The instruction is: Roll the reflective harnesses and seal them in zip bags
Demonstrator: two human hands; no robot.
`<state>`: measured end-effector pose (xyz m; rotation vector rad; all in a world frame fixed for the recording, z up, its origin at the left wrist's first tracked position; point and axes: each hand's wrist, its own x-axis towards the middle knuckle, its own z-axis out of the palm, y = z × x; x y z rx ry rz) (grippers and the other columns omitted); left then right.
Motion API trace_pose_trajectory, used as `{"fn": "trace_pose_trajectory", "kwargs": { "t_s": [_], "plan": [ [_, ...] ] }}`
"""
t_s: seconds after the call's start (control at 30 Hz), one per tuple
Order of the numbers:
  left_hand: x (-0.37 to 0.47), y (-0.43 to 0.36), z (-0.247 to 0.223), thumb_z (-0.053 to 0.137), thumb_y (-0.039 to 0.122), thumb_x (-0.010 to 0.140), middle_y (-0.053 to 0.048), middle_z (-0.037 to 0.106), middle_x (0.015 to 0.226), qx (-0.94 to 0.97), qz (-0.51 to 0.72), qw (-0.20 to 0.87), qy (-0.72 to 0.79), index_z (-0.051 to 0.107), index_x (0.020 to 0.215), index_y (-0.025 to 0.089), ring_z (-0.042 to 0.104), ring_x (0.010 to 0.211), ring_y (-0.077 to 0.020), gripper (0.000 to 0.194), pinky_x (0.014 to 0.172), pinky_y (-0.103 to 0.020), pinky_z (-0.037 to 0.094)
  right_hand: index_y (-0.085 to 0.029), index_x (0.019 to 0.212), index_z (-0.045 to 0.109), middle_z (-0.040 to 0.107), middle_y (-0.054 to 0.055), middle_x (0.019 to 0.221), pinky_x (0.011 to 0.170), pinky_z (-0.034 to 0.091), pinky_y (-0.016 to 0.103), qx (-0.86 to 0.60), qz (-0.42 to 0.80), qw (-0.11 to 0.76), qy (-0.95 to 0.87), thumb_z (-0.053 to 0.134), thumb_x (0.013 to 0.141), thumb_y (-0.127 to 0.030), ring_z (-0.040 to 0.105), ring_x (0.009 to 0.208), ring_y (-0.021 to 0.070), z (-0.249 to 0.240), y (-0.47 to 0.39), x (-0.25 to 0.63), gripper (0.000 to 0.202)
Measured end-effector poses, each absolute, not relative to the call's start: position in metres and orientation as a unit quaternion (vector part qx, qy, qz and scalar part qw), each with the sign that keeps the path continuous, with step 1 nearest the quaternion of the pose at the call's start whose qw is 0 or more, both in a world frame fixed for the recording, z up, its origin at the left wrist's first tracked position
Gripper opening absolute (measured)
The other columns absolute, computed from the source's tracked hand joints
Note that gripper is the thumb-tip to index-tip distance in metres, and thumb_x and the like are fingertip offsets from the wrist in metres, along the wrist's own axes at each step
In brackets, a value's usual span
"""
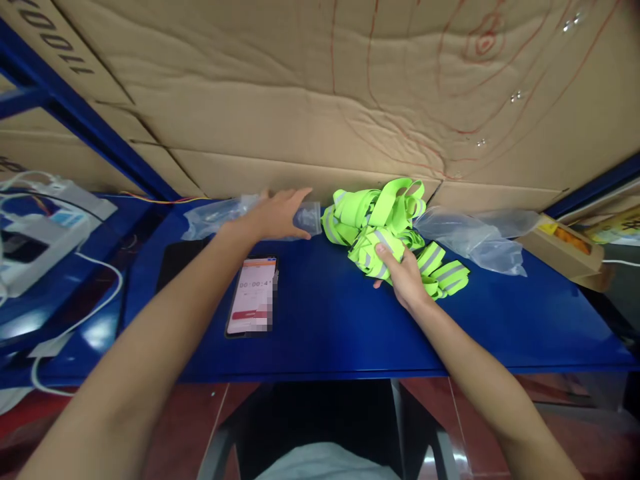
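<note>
My right hand [409, 279] grips a folded bundle of neon yellow-green reflective strap [376, 252], thumb on top. More neon straps [356, 205] with grey reflective stripes lie in a heap behind and to the right of it, against the cardboard. To the left, my left hand [280, 213] reaches over a transparent plastic bag [213, 219], fingers apart and thumb out. Whether its palm touches the bag cannot be made out. A phone [253, 297] with a running timer on its screen lies nearer to me, beside my left forearm.
The blue tabletop [330, 320] ends at a front edge above my lap. Cardboard [280, 127] walls off the back. A second plastic bag [475, 240] and a small cardboard box [563, 257] lie at right. Power strips with cables [50, 233] and a dark flat object [175, 260] are at left.
</note>
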<state>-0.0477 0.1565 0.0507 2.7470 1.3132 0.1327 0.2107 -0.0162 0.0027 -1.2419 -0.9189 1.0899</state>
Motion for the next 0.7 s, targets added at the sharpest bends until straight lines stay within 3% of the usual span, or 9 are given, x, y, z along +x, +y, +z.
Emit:
{"fn": "trace_pose_trajectory", "kwargs": {
  "t_s": [0.2, 0.4, 0.57, 0.7],
  "plan": [
    [-0.045, 0.082, 0.059, 0.068, 0.049, 0.093, -0.024, 0.057, 0.145, 0.907, 0.104, -0.072, 0.403, 0.034, 0.160, 0.011, 0.052, 0.139, -0.0387, 0.085, 0.126, -0.057, 0.022, -0.018, 0.108, 0.062, 0.070, 0.006, 0.086, 0.041, 0.055, 0.028, -0.516, 0.466, 0.619, -0.365, 0.078, 0.077, -0.064, 0.066, 0.066, 0.0189, 0.021, -0.019, 0.218, 0.057],
    [-0.049, 0.094, 0.038, 0.076, 0.054, 0.085, -0.025, 0.040, 0.163, 0.909, 0.056, -0.010, 0.413, 0.029, 0.163, 0.015, 0.038, 0.151, -0.0417, 0.099, 0.126, -0.067, 0.015, -0.019, 0.111, 0.061, 0.071, 0.007, 0.091, 0.042, 0.055, 0.026, -0.536, 0.463, 0.598, -0.376, 0.076, 0.078, -0.065, 0.068, 0.069, 0.0191, 0.020, -0.020, 0.216, 0.058],
    [-0.045, 0.098, 0.040, 0.072, 0.054, 0.087, -0.023, 0.061, 0.144, 0.912, 0.076, -0.021, 0.403, 0.043, 0.157, 0.016, 0.054, 0.139, -0.0414, 0.084, 0.126, -0.061, 0.019, -0.020, 0.113, 0.060, 0.068, 0.004, 0.093, 0.040, 0.054, 0.024, -0.551, 0.445, 0.586, -0.395, 0.079, 0.076, -0.064, 0.068, 0.069, 0.0172, 0.007, -0.015, 0.214, 0.061],
    [-0.031, 0.064, 0.057, 0.074, 0.057, 0.087, -0.023, 0.066, 0.136, 0.923, 0.131, -0.031, 0.361, 0.047, 0.153, 0.015, 0.061, 0.130, -0.0415, 0.083, 0.123, -0.059, 0.026, -0.023, 0.115, 0.057, 0.066, 0.001, 0.091, 0.041, 0.057, 0.025, -0.528, 0.452, 0.585, -0.418, 0.080, 0.077, -0.063, 0.068, 0.068, 0.0170, 0.014, -0.020, 0.214, 0.060]
  ]
}}
